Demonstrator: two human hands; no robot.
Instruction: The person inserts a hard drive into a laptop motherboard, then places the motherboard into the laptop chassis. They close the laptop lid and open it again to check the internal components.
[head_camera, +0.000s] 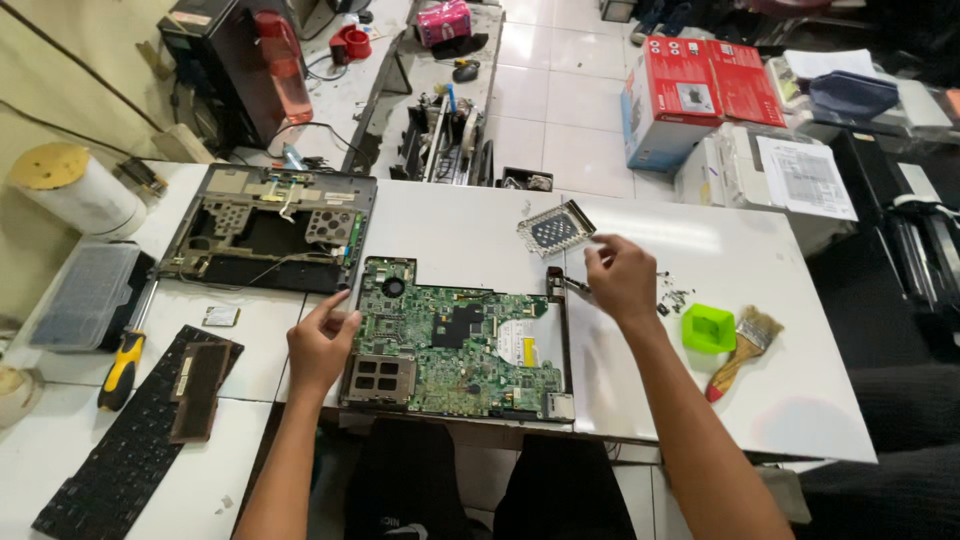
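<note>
Near the front edge of the tabletop, my left hand rests spread fingers on the green motherboard while my right hand pinches a small tool, which might slip and scratch it.

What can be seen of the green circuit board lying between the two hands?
The green circuit board lies flat, component side up, near the front edge of the white table. It is roughly rectangular with a notch at its far right corner, densely covered in small parts, with a black square chip mid-board, a silvery patch to its right and a grey socket frame at the near left corner. The left hand rests fingertips on its left edge; the right hand hovers at its far right corner.
</note>
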